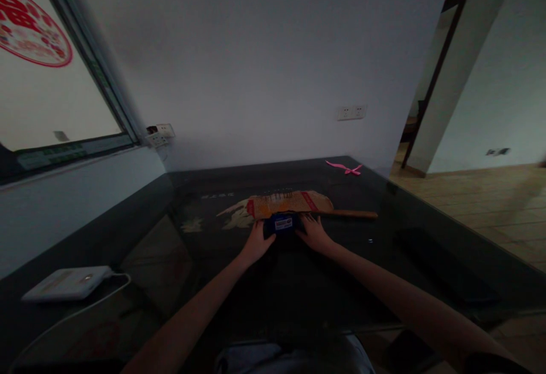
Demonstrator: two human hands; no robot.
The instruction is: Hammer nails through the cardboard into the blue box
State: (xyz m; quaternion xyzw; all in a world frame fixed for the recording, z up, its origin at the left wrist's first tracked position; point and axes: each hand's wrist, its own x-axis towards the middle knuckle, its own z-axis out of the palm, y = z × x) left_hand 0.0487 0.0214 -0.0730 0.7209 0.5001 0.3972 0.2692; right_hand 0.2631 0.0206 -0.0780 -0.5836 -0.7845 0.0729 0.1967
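Note:
A small dark blue object with a white label [282,224] lies on the dark glass table [222,283]. My left hand [257,241] grips its left end and my right hand [313,232] lies on its right end, fingers curled over it. Just behind it lies an orange-brown paper fan or bag [285,202] with printed text, and a wooden stick [350,213] pokes out of it to the right.
A pink ribbon [344,167] lies at the table's far right corner. A white flat device with a cable [68,283] sits at the near left. Wall sockets [352,112] are behind; a window [51,78] is at left, a doorway [435,78] at right.

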